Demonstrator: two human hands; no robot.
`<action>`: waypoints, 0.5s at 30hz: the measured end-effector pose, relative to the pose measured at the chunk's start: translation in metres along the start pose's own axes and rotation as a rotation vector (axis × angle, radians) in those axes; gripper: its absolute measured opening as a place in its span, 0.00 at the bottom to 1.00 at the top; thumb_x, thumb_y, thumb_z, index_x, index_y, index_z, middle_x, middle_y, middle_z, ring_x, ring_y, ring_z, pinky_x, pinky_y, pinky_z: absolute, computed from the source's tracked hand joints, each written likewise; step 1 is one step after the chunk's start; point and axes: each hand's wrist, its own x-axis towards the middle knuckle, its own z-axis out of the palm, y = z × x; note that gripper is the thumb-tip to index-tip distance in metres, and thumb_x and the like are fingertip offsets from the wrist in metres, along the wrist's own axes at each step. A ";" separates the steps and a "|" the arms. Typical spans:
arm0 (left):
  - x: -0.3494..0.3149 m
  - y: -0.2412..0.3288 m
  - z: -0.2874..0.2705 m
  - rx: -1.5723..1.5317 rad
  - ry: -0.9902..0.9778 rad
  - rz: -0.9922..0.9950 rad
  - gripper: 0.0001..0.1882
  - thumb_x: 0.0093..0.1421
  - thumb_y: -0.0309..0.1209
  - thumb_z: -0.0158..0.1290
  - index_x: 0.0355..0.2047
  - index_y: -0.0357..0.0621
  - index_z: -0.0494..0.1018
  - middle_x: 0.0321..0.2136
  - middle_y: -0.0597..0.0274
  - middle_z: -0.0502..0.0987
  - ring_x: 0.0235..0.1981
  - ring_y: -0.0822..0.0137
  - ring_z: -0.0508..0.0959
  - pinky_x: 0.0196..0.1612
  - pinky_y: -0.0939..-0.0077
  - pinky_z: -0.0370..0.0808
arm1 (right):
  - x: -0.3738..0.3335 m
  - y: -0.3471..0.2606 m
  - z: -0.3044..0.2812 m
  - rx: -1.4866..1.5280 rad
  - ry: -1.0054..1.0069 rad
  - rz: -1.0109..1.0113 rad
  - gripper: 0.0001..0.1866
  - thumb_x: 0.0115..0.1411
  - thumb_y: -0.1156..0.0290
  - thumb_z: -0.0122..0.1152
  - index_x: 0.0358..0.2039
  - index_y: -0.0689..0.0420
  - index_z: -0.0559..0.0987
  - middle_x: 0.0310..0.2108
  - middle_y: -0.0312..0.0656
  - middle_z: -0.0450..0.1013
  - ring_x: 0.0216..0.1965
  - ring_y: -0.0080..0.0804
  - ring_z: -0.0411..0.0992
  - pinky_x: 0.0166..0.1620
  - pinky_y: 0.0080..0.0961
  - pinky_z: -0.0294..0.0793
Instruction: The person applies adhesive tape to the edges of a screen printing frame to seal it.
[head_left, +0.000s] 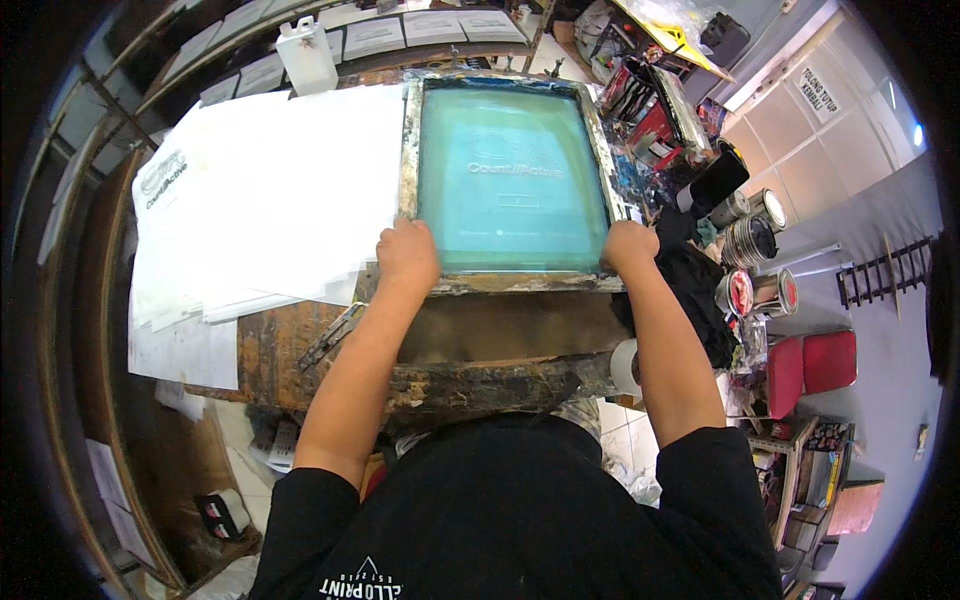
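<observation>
A screen printing frame (517, 215) lies before me on a worn, paint-stained table (280, 340). Its mesh is teal, with a small stencil design, and its wooden border is stained. My left hand (408, 257) is closed around the frame's near left side. At the near right side, my right hand (630, 246) grips the same frame, fingers wrapped over the border. Large white paper sheets (280, 210) are piled left of the frame, one with a dark print at its left edge. What lies beneath the mesh is hard to make out.
A white plastic jug (307, 58) stands behind the sheets. Paint cans (748, 242) and a black cloth (688, 290) crowd the right side. A roll of tape (626, 367) sits at the table's front edge, and red chairs (829, 361) stand farther right.
</observation>
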 end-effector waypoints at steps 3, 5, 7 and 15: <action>-0.004 -0.007 -0.010 -0.131 0.027 -0.004 0.26 0.53 0.33 0.67 0.50 0.38 0.73 0.48 0.46 0.76 0.51 0.44 0.79 0.52 0.53 0.80 | -0.001 0.000 -0.009 -0.021 -0.054 0.013 0.21 0.48 0.64 0.73 0.45 0.52 0.87 0.48 0.45 0.83 0.48 0.44 0.83 0.43 0.44 0.83; -0.014 -0.005 -0.019 -0.213 -0.009 -0.008 0.26 0.52 0.32 0.67 0.49 0.38 0.73 0.48 0.45 0.75 0.51 0.44 0.79 0.52 0.53 0.80 | -0.006 0.008 -0.007 -0.026 -0.088 0.037 0.16 0.57 0.65 0.63 0.44 0.53 0.88 0.46 0.43 0.84 0.45 0.43 0.83 0.36 0.45 0.83; -0.017 -0.009 -0.017 -0.252 0.014 -0.046 0.27 0.51 0.32 0.67 0.50 0.37 0.72 0.49 0.44 0.75 0.51 0.45 0.78 0.52 0.54 0.80 | -0.009 0.006 -0.015 -0.051 -0.095 0.033 0.16 0.57 0.65 0.62 0.44 0.52 0.88 0.46 0.42 0.84 0.45 0.43 0.83 0.35 0.45 0.83; -0.015 -0.020 -0.001 -0.335 0.089 -0.070 0.29 0.51 0.36 0.68 0.51 0.38 0.72 0.49 0.45 0.74 0.51 0.44 0.77 0.53 0.53 0.78 | -0.012 0.012 -0.014 -0.032 -0.019 -0.039 0.19 0.49 0.66 0.72 0.43 0.54 0.87 0.45 0.48 0.83 0.47 0.48 0.82 0.47 0.41 0.82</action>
